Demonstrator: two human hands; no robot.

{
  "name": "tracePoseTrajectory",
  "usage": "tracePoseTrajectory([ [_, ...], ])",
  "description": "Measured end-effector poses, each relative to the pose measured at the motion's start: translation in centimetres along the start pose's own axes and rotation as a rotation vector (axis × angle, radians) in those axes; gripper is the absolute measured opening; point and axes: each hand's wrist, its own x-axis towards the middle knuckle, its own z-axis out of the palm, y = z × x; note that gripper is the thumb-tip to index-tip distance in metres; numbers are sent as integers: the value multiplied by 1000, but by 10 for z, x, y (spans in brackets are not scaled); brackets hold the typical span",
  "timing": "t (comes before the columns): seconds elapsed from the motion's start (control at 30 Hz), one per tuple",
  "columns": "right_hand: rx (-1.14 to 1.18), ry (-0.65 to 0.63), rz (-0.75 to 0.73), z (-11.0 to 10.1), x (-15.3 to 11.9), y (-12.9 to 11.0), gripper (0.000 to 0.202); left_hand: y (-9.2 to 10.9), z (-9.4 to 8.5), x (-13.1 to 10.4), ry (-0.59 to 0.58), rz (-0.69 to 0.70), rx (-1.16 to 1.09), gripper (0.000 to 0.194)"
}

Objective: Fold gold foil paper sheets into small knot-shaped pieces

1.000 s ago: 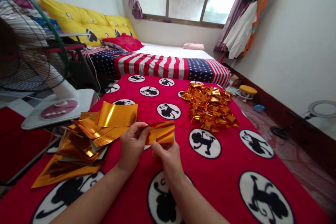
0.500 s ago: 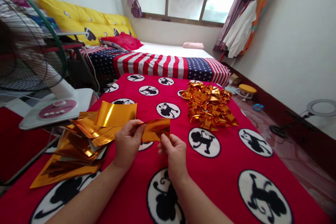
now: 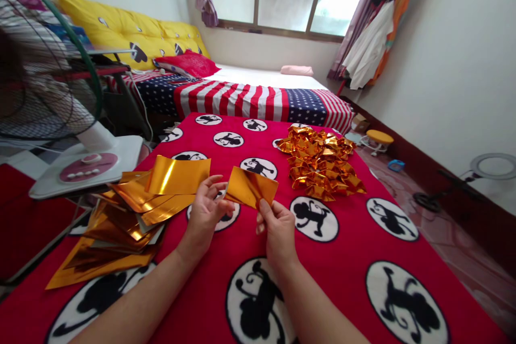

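Observation:
A folded gold foil paper point(image 3: 250, 186) is pinched at its lower edge between the thumb and fingers of my right hand point(image 3: 279, 228). My left hand point(image 3: 205, 217) is just left of the paper, fingers apart, with nothing in it. Loose gold foil sheets point(image 3: 133, 215) lie in an untidy stack to the left of my left hand. Beyond my right hand, a heap of folded gold foil pieces point(image 3: 322, 164) rests on the red cloth point(image 3: 342, 269) with monkey prints.
At the left stands a fan point(image 3: 97, 145) with a white base, close to the foil stack. A bed point(image 3: 250, 98) with a striped cover is beyond the red cloth. On the floor at the right are a yellow stool point(image 3: 379, 136) and a ring light point(image 3: 494, 165).
My left hand has let go of the foil paper and its fingers have spread. My right hand has moved slightly right with the paper, which is now tilted.

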Motion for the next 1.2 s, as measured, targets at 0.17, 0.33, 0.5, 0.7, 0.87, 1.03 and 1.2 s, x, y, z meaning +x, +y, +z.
tracePoseTrajectory([
  [0.17, 18, -31, -14, 7, -6, 1, 37, 4, 13, -9, -264, -86, 276, 23],
  [0.33, -13, -64, 20, 16, -12, 3, 38, 5, 15, -12, -81, -18, 425, 18],
  [0.5, -49, -68, 17, 13, -9, 3, 39, 3, 7, -7, -63, 36, 512, 18],
  [0.7, -70, -28, -29, -1, -2, -1, 39, 4, -4, 1, -28, 27, 531, 38],
  [0.87, -8, -23, -8, -5, 2, -3, 38, 7, -2, 0, -43, 16, 475, 43],
  [1.03, 258, -33, -22, 4, -4, -3, 35, 1, 5, -4, -55, -8, 350, 41],
  [1.2, 174, -128, 33, 21, -15, 5, 36, -2, 10, -8, -6, -16, 238, 38],
])
